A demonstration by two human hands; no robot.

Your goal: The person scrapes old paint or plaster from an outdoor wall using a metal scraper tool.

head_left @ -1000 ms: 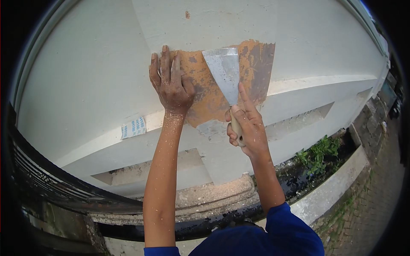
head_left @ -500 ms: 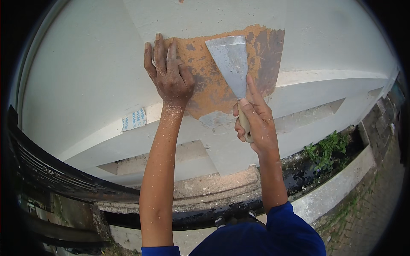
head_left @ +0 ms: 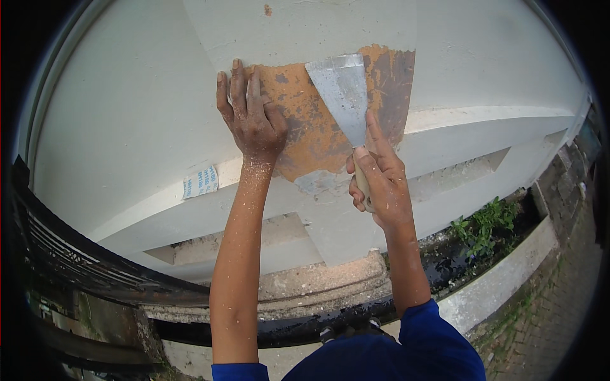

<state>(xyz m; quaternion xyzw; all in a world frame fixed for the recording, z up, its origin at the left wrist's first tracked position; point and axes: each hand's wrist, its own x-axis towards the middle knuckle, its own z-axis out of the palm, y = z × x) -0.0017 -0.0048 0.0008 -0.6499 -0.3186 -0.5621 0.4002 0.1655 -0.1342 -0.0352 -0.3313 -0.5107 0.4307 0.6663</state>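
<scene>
My left hand [head_left: 251, 117] lies flat against a white painted wall [head_left: 127, 114], fingers together, at the left edge of a scraped orange-brown patch [head_left: 311, 133]. My right hand [head_left: 380, 184] grips the handle of a wide metal scraper [head_left: 340, 92], index finger stretched along the blade. The blade rests on the patch with its edge pointing up, near the patch's top. Both forearms are dusted with white flakes.
A small white sticker with blue print [head_left: 200, 181] sits on the wall ledge at left. Below are stepped mouldings and a crumbling concrete base [head_left: 318, 286]. A dark metal fence [head_left: 70, 267] runs lower left. Green plants [head_left: 486, 222] grow in a dark trench beside a kerb and paving.
The scraper and my right hand have slid upward over the patch. My left hand stays pressed on the wall at the patch's left edge.
</scene>
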